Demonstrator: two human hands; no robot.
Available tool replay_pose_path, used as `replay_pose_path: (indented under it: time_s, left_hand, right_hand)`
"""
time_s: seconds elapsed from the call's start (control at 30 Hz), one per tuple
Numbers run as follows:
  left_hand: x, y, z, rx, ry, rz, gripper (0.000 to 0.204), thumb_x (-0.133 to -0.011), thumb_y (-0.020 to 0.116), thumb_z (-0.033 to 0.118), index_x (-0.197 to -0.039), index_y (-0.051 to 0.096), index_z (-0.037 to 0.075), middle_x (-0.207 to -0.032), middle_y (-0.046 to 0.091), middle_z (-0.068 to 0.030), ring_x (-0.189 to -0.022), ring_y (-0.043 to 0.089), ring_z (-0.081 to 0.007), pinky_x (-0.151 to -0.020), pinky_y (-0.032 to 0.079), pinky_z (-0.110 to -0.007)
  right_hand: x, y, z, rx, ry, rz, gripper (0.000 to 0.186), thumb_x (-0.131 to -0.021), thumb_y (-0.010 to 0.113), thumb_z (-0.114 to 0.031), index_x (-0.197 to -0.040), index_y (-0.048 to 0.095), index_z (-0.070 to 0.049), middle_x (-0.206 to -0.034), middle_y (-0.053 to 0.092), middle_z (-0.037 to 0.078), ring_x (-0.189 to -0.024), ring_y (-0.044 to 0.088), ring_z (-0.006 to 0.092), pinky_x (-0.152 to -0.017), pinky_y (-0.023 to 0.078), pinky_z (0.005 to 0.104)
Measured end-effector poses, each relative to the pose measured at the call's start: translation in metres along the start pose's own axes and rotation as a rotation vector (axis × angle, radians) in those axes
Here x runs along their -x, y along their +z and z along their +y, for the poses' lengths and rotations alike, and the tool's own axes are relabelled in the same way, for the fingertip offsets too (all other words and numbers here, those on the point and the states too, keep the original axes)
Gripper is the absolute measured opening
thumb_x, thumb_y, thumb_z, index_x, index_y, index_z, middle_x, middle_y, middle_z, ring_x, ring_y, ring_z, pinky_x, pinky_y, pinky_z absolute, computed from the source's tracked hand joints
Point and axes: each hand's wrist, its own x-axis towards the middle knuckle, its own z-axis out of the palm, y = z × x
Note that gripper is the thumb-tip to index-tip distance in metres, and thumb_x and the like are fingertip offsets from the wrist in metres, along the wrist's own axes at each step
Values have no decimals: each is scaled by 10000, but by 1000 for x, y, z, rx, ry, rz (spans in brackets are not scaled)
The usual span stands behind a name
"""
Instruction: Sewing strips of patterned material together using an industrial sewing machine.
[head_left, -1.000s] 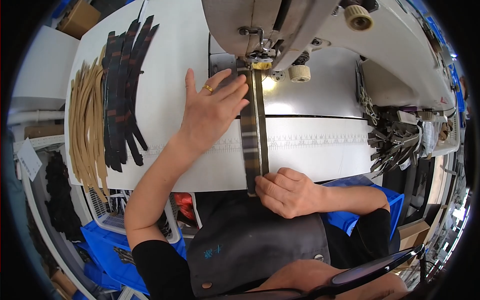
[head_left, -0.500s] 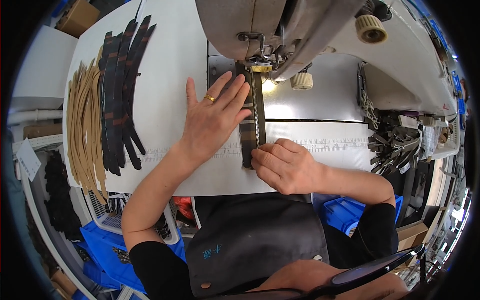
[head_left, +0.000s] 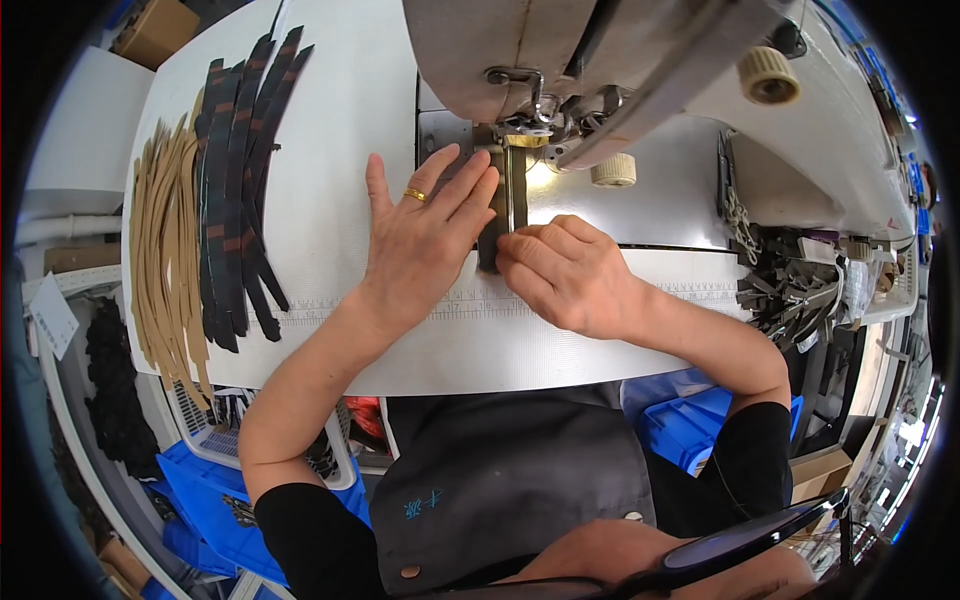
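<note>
A zipper [head_left: 513, 195] lies along a dark fabric strip [head_left: 488, 255], running toward me from beneath the presser foot [head_left: 525, 142] of a sewing machine [head_left: 480, 70]. My left hand [head_left: 420, 235], with a gold ring, rests flat with fingers spread, its fingertips on the strip's left side. At the strip's near end, my right hand [head_left: 570, 275] has its fingers closed on the right edge, by the zipper. The curled fingers cover part of that edge. The strip's far end is hidden under the machine head.
On the left of the table lie tan strips [head_left: 165, 250] and dark strips with brown bands [head_left: 235, 200]. A heap of dark strips [head_left: 795, 285] sits at right. A printed ruler [head_left: 650, 293] crosses the white table. Blue bins [head_left: 215, 510] stand below.
The strip has fed away from me under the presser foot, so less of it shows. My right hand has moved away from me with its end; my left hand has hardly moved.
</note>
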Motion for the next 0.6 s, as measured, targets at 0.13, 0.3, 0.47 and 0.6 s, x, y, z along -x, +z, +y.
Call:
replay_pose_path:
  time_s: [0.13, 0.3, 0.47, 0.6]
  left_hand:
    - [-1, 2, 1, 45, -21, 21, 381, -828, 687, 204, -1187, 628, 92, -1276, 589, 19, -1216, 507, -184, -1066, 152, -686]
    - [-4, 0, -2, 72, 29, 29, 362, -834, 648, 145, -1186, 627, 64, -1247, 616, -26, -1170, 555, -179, -1068, 150, -686]
    - [-10, 4, -7, 20, 37, 17, 369, -859, 654, 129, -1223, 633, 72, -1270, 623, -11, -1144, 569, -160, -1080, 152, -638]
    - [-12, 11, -12, -4, 38, 16, 386, -868, 641, 117, -1249, 613, 67, -1272, 623, -35, -1234, 543, -156, -1087, 139, -632]
  right_hand:
    - [-5, 3, 9, 40, 20, 1, 99, -670, 618, -106, -743, 566, -65, -751, 519, 22, -683, 534, 158, -590, 404, 293]
    - [-10, 4, 21, 57, 38, -19, 106, -675, 617, -112, -759, 572, -64, -740, 504, 24, -682, 533, 160, -593, 415, 291]
    - [-10, 12, 29, 34, 100, 18, 116, -695, 617, -91, -793, 580, -41, -767, 528, 49, -635, 577, 169, -508, 469, 304]
    - [-12, 15, 33, 38, 102, 67, 115, -702, 618, -70, -797, 576, -20, -831, 566, 78, -641, 614, 187, -496, 494, 319]
